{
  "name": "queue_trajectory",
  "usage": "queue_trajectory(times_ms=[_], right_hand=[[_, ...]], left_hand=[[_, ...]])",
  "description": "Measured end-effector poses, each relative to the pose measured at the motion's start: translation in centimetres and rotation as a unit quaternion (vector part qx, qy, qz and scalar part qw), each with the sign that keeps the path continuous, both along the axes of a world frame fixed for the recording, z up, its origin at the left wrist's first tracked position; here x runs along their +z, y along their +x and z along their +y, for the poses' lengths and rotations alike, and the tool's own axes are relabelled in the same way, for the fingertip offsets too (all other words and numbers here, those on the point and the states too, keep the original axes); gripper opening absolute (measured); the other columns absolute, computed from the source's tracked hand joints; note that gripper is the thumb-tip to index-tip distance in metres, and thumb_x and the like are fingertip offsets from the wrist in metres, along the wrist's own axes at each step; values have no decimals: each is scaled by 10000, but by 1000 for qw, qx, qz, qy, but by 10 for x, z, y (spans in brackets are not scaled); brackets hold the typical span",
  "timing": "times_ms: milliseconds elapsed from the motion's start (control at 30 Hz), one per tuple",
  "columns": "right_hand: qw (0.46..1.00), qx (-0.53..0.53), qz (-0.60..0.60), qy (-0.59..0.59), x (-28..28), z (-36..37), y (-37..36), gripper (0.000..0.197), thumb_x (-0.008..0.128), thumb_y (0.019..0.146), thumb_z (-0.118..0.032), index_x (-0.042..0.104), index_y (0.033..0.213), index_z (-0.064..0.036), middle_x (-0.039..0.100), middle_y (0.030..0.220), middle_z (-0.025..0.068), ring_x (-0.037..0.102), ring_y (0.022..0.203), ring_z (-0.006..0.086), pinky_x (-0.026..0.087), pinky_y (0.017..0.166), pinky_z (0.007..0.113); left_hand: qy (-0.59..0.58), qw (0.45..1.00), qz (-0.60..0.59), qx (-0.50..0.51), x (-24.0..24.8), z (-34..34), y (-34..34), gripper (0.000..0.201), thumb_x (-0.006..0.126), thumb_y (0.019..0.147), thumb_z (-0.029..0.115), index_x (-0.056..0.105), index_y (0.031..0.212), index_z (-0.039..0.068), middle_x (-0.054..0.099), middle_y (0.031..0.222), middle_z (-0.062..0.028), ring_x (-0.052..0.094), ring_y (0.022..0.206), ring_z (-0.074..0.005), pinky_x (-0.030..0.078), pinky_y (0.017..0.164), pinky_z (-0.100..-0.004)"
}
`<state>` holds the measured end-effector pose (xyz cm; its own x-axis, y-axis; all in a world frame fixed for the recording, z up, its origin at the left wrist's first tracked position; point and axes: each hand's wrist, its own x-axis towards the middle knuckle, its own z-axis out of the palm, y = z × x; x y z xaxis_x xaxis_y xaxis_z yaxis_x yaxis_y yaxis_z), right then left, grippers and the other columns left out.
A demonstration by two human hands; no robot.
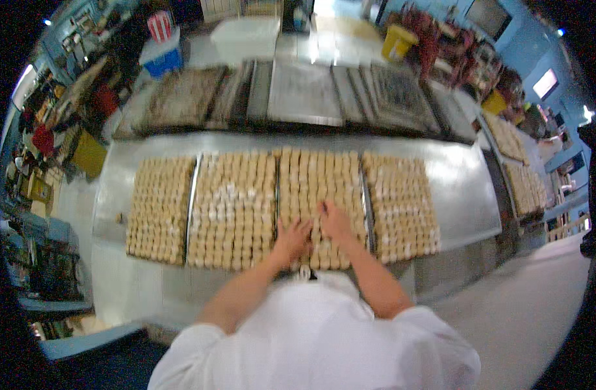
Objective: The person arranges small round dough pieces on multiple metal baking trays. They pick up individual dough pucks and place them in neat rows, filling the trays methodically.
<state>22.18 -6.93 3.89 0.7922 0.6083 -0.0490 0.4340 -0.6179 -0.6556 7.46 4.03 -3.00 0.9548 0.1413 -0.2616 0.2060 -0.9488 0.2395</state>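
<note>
Several trays filled with rows of small pale dough pieces point(233, 224) lie side by side on the metal table before me. My left hand point(294, 239) rests low at the left edge of the tray point(278, 175) just right of the middle seam, its fingers spread over the pieces. To its right, my right hand point(335, 223) is over the same tray's dough pieces point(317, 172), with the fingers drawn together in a pinch. Whatever may be between those fingertips is too small and blurred to make out. Some pieces point(225, 198) in the tray to the left look whiter.
Dark, stacked baking trays point(181, 97) and a lighter metal sheet point(305, 94) line the table's far side. Beyond are a white tub point(246, 36), a blue container point(163, 60) and a yellow bucket point(398, 42). More filled trays point(525, 188) are at the right.
</note>
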Motion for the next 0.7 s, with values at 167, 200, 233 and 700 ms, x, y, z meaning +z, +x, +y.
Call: queue_trajectory(times_ms=[167,200,233,700], right_hand=[[991,22,-117,60,-22,-8,21,252,607,1044,-289,637,1077,-41,720,921,225,686,900,459,520,732,529],[982,26,-154,106,-22,-7,23,236,619,1038,-274,632,1075,-42,728,920,213,689,897,451,520,731,530],[985,29,-147,88,-19,-5,22,228,618,1038,-268,628,1080,-43,727,912,205,689,886,447,518,724,530],[995,97,-32,-1,-10,26,-1,148,601,994,-148,639,1108,-62,703,909,227,677,856,445,503,701,540]], left_hand=[[-19,998,67,4,0,-2,8,809,611,981,537,344,1625,127,343,1690,-13,304,1559,-291,167,1176,-786],[0,997,76,1,5,-3,8,794,602,991,532,351,1620,119,345,1687,-19,304,1558,-298,161,1180,-781],[20,999,42,5,10,-5,6,780,595,998,527,358,1615,113,349,1683,-26,304,1557,-306,157,1183,-776],[45,995,-26,88,26,-11,9,583,626,974,361,547,1482,86,545,1490,-93,410,1465,-321,196,1199,-732]])
